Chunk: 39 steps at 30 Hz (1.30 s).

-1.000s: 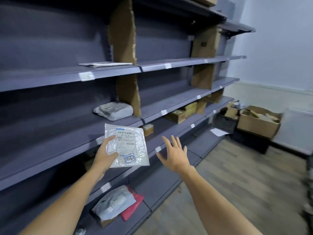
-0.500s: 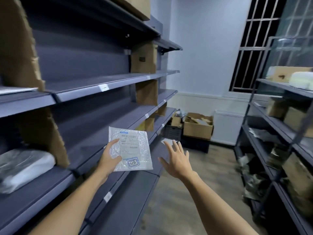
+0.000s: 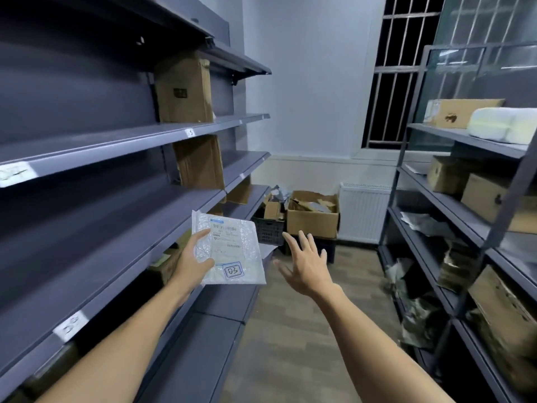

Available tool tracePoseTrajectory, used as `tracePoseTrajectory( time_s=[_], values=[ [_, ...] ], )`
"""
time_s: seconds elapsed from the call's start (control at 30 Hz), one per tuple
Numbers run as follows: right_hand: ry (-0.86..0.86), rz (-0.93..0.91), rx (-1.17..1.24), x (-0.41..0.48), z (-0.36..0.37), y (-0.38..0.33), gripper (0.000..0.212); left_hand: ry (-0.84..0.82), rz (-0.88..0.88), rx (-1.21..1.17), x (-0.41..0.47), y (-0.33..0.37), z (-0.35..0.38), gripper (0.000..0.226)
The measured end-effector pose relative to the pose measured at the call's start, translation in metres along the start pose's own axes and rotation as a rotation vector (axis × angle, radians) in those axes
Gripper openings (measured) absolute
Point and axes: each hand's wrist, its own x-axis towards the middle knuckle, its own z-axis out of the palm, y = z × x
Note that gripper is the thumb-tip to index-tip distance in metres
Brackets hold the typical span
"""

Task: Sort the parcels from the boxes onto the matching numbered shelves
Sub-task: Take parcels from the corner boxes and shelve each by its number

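Dim, bluish indoor light. The white back wall at upper centre is the brightest area, while the barred window is dark. The left shelves sink into deep shadow underneath. Wide-angle distortion curves the frame edges. Motion blur smears the shelf labels and the right rack.

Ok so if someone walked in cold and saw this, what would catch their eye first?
First the parcel marked 03, held up mid-frame by the left hand, with the right hand open beside it and touching nothing. Next come the long grey shelves down the left, with paper tags on their edges. After that, the open boxes on the floor by the far wall, below the barred window.
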Motion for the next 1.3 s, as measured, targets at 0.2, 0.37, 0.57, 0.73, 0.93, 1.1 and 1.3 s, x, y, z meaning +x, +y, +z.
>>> tracePoseTrajectory(
  time_s=[0.2, 0.37, 0.57, 0.73, 0.93, 1.1, 1.3],
  values=[
    [0.032, -0.066, 0.011, 0.094, -0.022, 0.057, 0.072, 0.06, 0.016, -0.009, 0.069, 0.041, 0.068, 0.069],
    [0.05, -0.097, 0.027, 0.159, -0.033, 0.091, 0.071, 0.061, 0.018, -0.034, 0.12, 0.056, 0.109, 0.067],
    [0.038, -0.119, 0.001, 0.235, -0.032, 0.117, 0.071, 0.057, 0.025, -0.058, 0.192, 0.054, 0.141, 0.066],
    [0.068, -0.162, -0.052, 0.315, -0.031, 0.123, 0.07, 0.11, 0.108, -0.035, 0.27, 0.049, 0.148, 0.067],
    [0.087, -0.257, -0.068, 0.419, -0.041, 0.088, 0.071, 0.213, 0.229, 0.006, 0.359, 0.081, 0.115, 0.07],
    [0.111, -0.393, -0.005, 0.485, -0.041, 0.027, 0.072, 0.365, 0.265, 0.063, 0.405, 0.116, 0.063, 0.068],
    [0.123, -0.601, 0.089, 0.55, -0.026, -0.054, 0.069, 0.554, 0.23, 0.167, 0.433, 0.141, -0.008, 0.066]
  ],
)
